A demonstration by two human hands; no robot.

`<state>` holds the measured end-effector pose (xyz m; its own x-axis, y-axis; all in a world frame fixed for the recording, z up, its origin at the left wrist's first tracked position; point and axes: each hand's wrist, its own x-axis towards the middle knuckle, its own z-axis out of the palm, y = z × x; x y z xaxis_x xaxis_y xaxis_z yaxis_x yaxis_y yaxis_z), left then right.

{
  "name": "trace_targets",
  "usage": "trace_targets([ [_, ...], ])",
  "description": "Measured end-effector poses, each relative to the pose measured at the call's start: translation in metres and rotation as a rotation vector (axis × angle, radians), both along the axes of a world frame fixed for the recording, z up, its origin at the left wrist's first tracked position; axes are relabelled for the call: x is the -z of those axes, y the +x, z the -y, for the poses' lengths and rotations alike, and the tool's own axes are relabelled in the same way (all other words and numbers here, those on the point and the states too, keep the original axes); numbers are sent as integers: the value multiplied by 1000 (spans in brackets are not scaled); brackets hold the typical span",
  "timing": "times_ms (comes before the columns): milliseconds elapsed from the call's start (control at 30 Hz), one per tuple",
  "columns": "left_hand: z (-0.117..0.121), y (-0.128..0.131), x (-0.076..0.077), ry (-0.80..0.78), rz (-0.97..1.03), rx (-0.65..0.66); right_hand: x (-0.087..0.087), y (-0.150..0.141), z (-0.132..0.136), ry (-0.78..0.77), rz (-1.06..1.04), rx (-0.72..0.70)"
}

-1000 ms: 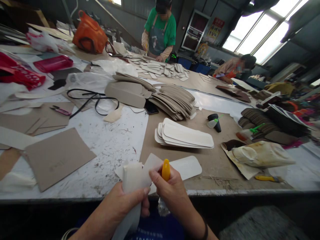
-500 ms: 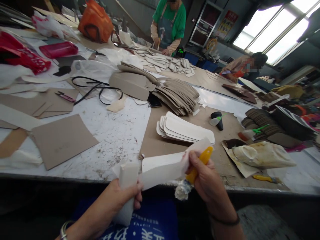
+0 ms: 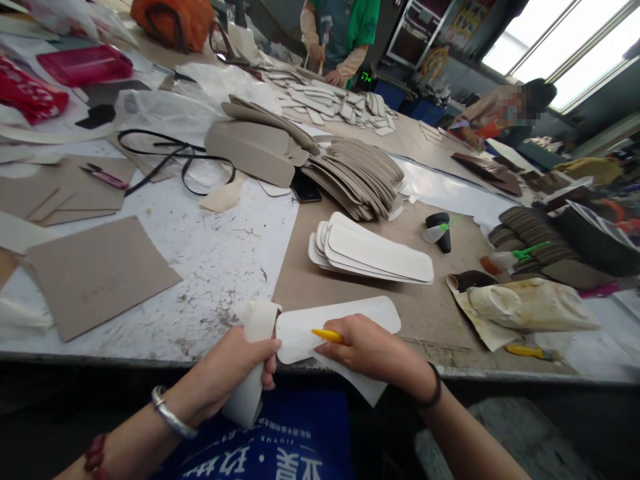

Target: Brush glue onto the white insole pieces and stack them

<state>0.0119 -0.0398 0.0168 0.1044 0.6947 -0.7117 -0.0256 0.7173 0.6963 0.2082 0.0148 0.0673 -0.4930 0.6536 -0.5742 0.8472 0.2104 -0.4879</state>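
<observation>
My left hand (image 3: 245, 367) is closed around a folded bundle of white strip material (image 3: 261, 321) at the table's front edge; its lower end hangs over my blue apron (image 3: 280, 440). My right hand (image 3: 373, 350) grips a yellow-handled brush (image 3: 327, 335), the brush head hidden by the hand. Beneath that hand lies a white rounded panel (image 3: 305, 323), flat on the brown board. A thin white sheet (image 3: 363, 385) sticks out below my right hand past the table edge; whether the fingers hold it I cannot tell. Behind the panel rests a stack of similar white panels (image 3: 375, 250).
Grey-brown curved pieces (image 3: 350, 177) are piled further back. To the right are a stained container (image 3: 535, 307), another yellow-handled brush (image 3: 533, 351) and a green-tipped bottle (image 3: 505, 260). Pink snips (image 3: 107, 177) and a square board (image 3: 103, 273) lie left. Two co-workers are across the table.
My right hand, with the brush, drew a white strip rightward away from the left hand's bundle, then came back down over the white panel. My left hand kept its hold.
</observation>
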Motion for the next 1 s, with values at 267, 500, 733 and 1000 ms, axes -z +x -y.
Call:
trace_targets([
  [267, -7, -10, 5, -25, -24, 52, 18, -36, -43, -213, 149, -165],
  [500, -11, -11, 5, -46, -22, 87, 23, -44, -51, -163, 246, -279],
  [733, -14, -12, 1, -49, -35, 106, 17, -49, -53, -112, 316, -371],
  [1000, -16, -9, -4, -48, -52, 96, 12, -55, -53, -64, 351, -414],
])
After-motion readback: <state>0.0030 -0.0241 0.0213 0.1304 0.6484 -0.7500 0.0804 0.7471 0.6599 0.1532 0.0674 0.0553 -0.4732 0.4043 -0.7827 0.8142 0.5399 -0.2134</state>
